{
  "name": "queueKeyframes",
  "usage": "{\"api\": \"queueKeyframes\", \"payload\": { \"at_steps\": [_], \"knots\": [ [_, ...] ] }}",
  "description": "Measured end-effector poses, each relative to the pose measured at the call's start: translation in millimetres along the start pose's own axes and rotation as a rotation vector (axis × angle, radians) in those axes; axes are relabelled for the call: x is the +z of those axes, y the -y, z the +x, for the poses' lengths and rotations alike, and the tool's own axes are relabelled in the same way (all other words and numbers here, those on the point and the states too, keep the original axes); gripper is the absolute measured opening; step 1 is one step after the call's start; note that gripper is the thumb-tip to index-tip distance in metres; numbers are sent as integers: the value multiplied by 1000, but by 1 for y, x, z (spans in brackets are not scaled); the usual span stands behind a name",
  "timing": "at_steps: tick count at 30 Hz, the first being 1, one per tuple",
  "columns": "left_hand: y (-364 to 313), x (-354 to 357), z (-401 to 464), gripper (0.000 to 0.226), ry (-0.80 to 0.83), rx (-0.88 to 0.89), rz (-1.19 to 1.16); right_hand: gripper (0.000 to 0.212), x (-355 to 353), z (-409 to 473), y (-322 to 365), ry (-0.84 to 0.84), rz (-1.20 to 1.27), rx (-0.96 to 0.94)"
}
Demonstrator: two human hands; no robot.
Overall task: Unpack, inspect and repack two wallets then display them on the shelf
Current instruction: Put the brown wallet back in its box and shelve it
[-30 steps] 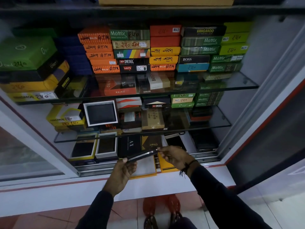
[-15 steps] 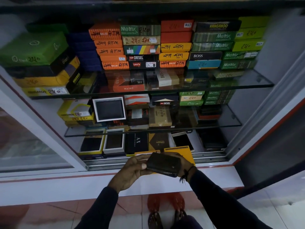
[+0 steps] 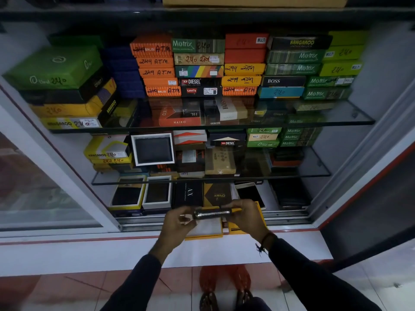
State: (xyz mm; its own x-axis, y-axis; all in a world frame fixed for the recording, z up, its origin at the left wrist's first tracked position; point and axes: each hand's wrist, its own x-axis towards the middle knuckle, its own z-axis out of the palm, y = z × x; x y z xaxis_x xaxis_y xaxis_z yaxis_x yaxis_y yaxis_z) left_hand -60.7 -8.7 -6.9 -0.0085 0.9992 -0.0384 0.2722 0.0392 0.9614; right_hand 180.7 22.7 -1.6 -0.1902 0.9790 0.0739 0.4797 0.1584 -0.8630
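Note:
A dark wallet (image 3: 213,213) is held edge-on in front of the cabinet, its silvery zip side facing me. My left hand (image 3: 179,223) pinches its left end and my right hand (image 3: 248,217) grips its right end. Below the hands, an open yellow box (image 3: 206,231) with a white lining lies on the cabinet's bottom sill. Its yellow lid (image 3: 234,227) lies beside it to the right, partly hidden by my right hand.
Glass shelves (image 3: 336,122) carry stacks of coloured wallet boxes. The bottom level holds open boxes with dark wallets (image 3: 128,195), a black AX box (image 3: 189,194) and a phone (image 3: 250,193). A sliding glass door (image 3: 33,187) stands at left. My sandalled feet (image 3: 224,286) are on red tiles.
The wallet went from edge-on to flat with its face toward me, and is now turned edge-on again with the zip showing. Both hands stayed on it.

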Motion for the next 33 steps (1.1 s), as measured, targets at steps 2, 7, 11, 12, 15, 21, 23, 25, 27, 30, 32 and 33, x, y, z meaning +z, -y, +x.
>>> {"api": "queueKeyframes", "payload": {
  "at_steps": [2,7,11,12,15,21,23,25,27,30,32,33],
  "knots": [
    [4,4,-1,55,-41,145,60,34,3,-2,-2,-44,-280,-165],
    [12,2,-1,54,-97,212,138,35,8,-3,2,-110,-476,-289],
    [16,-8,3,23,-48,-91,74,28,9,9,10,91,-25,189],
    [16,-10,4,15,-43,-145,68,26,11,11,10,122,79,273],
    [13,-7,6,17,-38,-234,183,27,22,15,0,141,37,306],
    [20,8,15,15,-104,-325,396,26,48,18,2,59,-337,354],
    [23,13,18,14,-144,-341,423,25,53,17,3,37,-370,362],
    [24,16,18,13,-180,-346,455,22,56,16,5,44,-429,361],
    [26,19,18,11,-194,-360,451,19,60,16,3,43,-488,343],
    [26,21,18,10,-157,-384,448,22,64,16,6,14,-450,340],
    [26,19,18,13,-142,-393,467,30,64,17,8,13,-400,372],
    [25,17,17,15,-152,-396,464,32,63,17,11,9,-371,395]
  ]
}}
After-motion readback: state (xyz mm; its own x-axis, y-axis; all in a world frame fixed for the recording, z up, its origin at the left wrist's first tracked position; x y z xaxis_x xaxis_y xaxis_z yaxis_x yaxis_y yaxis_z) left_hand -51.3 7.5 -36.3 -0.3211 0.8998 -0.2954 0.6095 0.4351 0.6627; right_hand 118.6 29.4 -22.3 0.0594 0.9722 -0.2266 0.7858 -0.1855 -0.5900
